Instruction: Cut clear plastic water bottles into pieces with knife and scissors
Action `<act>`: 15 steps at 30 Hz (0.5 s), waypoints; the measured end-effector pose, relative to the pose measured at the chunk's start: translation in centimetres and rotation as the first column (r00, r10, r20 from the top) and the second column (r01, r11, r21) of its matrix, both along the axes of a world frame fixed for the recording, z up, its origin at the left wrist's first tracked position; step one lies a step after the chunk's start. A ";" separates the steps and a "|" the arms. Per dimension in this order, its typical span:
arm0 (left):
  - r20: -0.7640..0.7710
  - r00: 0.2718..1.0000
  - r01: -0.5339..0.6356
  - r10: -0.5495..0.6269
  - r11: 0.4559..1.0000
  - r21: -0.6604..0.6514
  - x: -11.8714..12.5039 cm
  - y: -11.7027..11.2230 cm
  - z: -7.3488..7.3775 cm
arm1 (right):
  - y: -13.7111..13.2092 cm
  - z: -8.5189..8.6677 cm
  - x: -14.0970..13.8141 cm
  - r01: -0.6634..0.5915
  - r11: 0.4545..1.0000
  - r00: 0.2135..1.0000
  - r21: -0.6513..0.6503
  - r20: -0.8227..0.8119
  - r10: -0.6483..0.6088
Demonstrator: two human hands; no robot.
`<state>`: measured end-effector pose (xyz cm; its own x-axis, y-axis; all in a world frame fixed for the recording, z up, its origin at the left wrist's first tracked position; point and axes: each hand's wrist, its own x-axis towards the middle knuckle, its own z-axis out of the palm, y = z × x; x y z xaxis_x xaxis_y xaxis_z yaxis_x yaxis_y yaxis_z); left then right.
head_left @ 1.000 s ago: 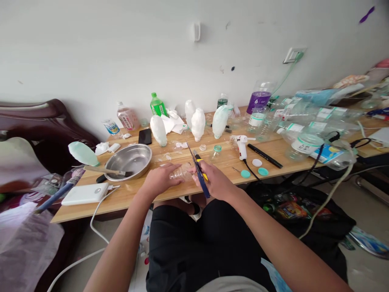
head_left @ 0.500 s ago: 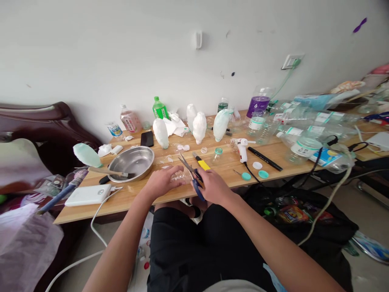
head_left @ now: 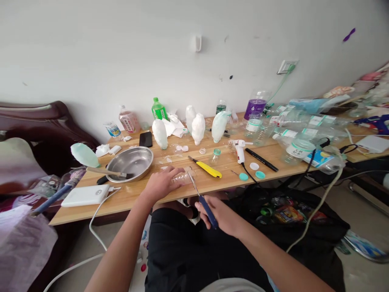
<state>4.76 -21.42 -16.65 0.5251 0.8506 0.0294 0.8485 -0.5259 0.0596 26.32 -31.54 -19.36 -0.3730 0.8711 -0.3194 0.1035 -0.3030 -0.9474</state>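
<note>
My left hand (head_left: 160, 184) rests near the table's front edge, its fingers closed on a clear ribbed plastic bottle piece (head_left: 181, 177). In my right hand (head_left: 223, 215) is a pair of scissors (head_left: 207, 210) with dark blue handles. Their blades point up and away from me, and the tips reach the right end of the plastic; whether they touch it I cannot tell. Just beyond the blades lies a yellow utility knife (head_left: 208, 169). A small bottle top with a green neck (head_left: 216, 153) stands behind the knife.
A steel bowl (head_left: 131, 163) with a brush (head_left: 112, 173) across its rim is on the left, behind a white power bank (head_left: 85, 195). Several white-wrapped bottles (head_left: 198, 127) stand at the back. A glue gun (head_left: 240, 151), black marker (head_left: 261, 159) and many clear bottles (head_left: 299, 148) occupy the right.
My right hand has moved down and right, turning the scissors so their blades look closed and the yellow knife shows fully. My left hand stays on the plastic piece.
</note>
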 end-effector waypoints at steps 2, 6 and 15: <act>0.012 1.000 -0.013 0.013 1.000 -0.013 0.1 -0.1 0.0 | -0.4 -1.5 -0.4 -0.011 0.998 0.995 -0.056 -0.102 0.005; 0.039 0.999 -0.013 0.013 1.000 -0.007 0.0 -0.3 -0.2 | -0.9 -2.7 -0.4 -0.078 0.993 0.953 -0.092 -0.299 0.047; 0.036 0.999 0.018 -0.019 0.999 0.046 -0.1 -0.3 -0.4 | 0.3 -0.8 1.3 -0.157 0.980 0.958 -0.120 -0.259 0.122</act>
<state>4.70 -21.68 -17.06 0.5385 0.8381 0.0873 0.8363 -0.5443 0.0659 27.66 -31.24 -20.13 -0.5709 0.7585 -0.3143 -0.0796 -0.4321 -0.8983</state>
